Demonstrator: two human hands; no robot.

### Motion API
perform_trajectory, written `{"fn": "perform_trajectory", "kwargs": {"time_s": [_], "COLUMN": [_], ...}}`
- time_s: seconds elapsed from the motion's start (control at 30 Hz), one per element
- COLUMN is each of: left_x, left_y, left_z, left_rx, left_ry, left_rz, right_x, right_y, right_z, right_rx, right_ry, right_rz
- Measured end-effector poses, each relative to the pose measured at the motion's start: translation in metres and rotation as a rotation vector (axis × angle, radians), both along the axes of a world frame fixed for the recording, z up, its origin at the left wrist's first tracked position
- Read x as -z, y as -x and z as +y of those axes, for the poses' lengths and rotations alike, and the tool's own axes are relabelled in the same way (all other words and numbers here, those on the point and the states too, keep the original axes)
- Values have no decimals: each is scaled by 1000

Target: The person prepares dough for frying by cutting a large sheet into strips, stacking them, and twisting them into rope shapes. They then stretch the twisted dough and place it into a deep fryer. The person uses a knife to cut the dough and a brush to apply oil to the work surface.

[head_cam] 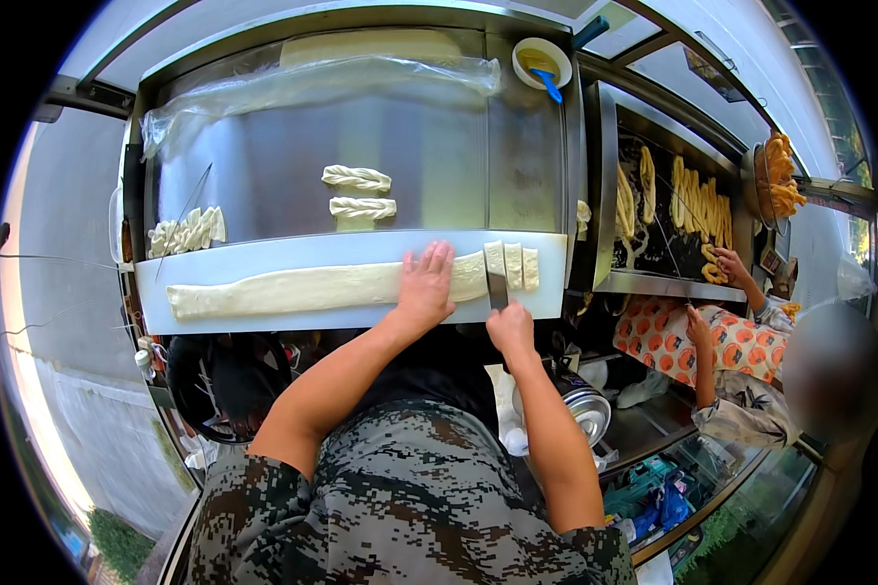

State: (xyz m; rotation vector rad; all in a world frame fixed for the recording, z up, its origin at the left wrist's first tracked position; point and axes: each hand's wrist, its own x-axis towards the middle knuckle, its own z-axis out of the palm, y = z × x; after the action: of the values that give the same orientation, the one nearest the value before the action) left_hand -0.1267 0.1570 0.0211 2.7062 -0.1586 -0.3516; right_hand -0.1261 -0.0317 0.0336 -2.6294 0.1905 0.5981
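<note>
A long flattened strip of pale dough [300,287] lies across a white cutting board [545,307]. My left hand [426,285] rests palm down on the strip, left of its cut end, holding nothing. In my right hand [511,325] is a knife with a broad metal blade [497,291]. The blade stands at the strip's right end, beside narrow cut dough pieces [513,265]. Whether it has passed fully through the dough, I cannot tell. Beyond the board, two twisted dough pieces [358,192] lie on the metal worktop [278,168].
More shaped dough [186,232] sits at the worktop's left. Plastic film [314,80] and a bowl [518,64] with a blue brush [549,84] are at the back. On the right, a co-worker's hands [732,267] work at a fryer [673,281] holding several dough sticks [691,197].
</note>
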Motion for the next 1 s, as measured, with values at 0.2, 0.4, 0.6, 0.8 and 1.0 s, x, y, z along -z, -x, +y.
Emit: {"fn": "perform_trajectory", "kwargs": {"time_s": [0.2,0.4,0.6,0.8,1.0], "left_x": [2,3,3,4,2], "left_y": [2,12,13,15,19], "left_z": [4,24,32,33,45], "left_rx": [9,-3,-9,-21,-11], "left_ry": [35,8,8,25,1], "left_rz": [-27,2,-11,-35,7], "right_x": [-5,1,8,-9,2], "right_y": [27,-16,-23,39,24], "right_z": [29,56,48,40,84], "right_rx": [65,-11,-33,39,44], "right_ry": [-151,47,27,-71,-17], "right_rz": [-232,-41,-11,-122,-158]}}
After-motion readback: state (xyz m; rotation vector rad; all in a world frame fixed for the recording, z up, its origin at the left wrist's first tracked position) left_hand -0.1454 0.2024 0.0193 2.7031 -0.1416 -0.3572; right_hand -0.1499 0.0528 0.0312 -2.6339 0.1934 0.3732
